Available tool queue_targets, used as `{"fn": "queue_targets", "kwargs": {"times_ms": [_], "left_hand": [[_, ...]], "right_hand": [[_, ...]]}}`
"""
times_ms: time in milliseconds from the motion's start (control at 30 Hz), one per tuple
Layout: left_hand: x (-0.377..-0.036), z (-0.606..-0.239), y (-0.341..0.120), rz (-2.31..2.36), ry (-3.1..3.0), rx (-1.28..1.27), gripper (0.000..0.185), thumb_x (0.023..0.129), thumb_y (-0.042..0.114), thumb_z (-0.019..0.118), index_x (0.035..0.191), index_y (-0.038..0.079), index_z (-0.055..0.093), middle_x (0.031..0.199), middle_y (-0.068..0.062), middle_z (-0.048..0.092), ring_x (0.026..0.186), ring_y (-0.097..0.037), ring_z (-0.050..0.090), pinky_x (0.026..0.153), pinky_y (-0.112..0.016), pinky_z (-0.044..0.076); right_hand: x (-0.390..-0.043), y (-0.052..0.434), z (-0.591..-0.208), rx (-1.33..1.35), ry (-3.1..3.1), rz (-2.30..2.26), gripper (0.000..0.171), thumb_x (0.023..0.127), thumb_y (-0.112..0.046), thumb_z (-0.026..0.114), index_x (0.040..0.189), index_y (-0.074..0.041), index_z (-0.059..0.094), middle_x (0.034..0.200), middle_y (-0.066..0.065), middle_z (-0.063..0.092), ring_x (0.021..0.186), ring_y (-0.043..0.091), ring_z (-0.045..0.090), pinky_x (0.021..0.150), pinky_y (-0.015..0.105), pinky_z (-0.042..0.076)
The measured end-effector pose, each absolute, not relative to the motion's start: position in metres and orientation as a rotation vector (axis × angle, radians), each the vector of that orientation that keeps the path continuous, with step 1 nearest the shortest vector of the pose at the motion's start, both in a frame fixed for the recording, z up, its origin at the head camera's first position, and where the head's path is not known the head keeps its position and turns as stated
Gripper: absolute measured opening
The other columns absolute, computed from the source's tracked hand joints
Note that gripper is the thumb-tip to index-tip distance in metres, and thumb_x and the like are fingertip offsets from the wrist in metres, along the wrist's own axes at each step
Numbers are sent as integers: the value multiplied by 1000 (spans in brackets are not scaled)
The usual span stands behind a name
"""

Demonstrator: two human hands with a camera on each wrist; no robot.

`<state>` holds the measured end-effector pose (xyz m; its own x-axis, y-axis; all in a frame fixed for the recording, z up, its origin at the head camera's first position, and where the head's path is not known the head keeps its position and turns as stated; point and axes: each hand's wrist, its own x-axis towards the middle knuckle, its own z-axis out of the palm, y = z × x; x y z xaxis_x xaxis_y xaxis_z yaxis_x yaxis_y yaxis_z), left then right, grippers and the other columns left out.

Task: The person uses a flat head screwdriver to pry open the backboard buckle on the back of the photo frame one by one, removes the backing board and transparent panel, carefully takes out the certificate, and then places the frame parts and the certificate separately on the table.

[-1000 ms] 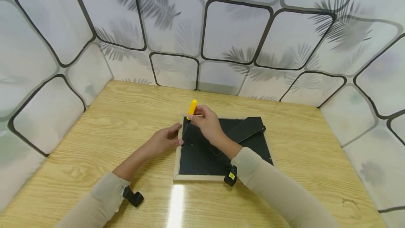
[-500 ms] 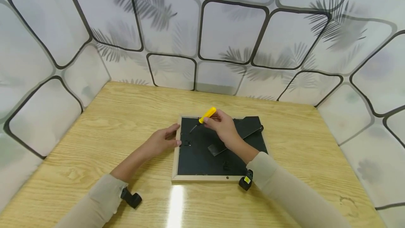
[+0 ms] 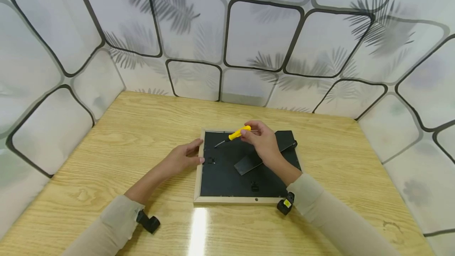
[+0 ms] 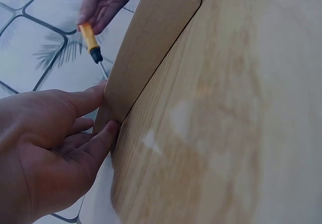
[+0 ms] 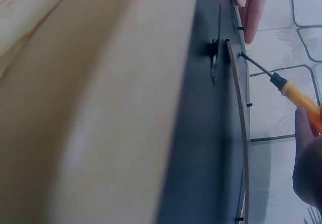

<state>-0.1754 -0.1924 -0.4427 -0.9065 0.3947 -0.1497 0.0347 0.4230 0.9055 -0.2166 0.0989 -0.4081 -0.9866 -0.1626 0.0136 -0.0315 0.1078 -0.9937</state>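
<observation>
A picture frame with a pale wooden rim lies face down on the table, its black backing up and a black stand flap folded across it. My left hand rests with straight fingers against the frame's left edge, thumb on top. My right hand pinches a yellow-handled screwdriver above the backing's far part, tilted low with its thin tip pointing left. In the right wrist view the screwdriver hovers just off the backing near a small metal clip.
The wooden table is boxed in by patterned walls at the back and both sides. Small black clips sit on the backing near the front rim. Bare tabletop surrounds the frame.
My right hand has drifted right and away from the frame's left edge, tipping the screwdriver from nearly upright to almost level. The left hand has stayed put.
</observation>
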Motion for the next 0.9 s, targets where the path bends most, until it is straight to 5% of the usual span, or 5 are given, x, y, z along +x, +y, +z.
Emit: {"fn": "queue_targets", "kwargs": {"times_ms": [600,900], "left_hand": [[-178,-443,-191,1457,2352,352,75,99,26,67,161,14,27,169,-7,17,154,-26,22,122,-45,28],[-177,-443,-192,1460,2355,396,73,100,24,65,161,11,25,169,-8,18,154,-28,23,122,-47,28]], "right_hand": [[-199,138,-409,-332,2774,-1386,32,95,-20,72,123,-6,70,114,10,71,95,21,71,85,37,61],[-180,154,-404,-601,3042,-861,26,92,-15,74,116,-5,75,112,10,73,92,22,69,78,38,60]]}}
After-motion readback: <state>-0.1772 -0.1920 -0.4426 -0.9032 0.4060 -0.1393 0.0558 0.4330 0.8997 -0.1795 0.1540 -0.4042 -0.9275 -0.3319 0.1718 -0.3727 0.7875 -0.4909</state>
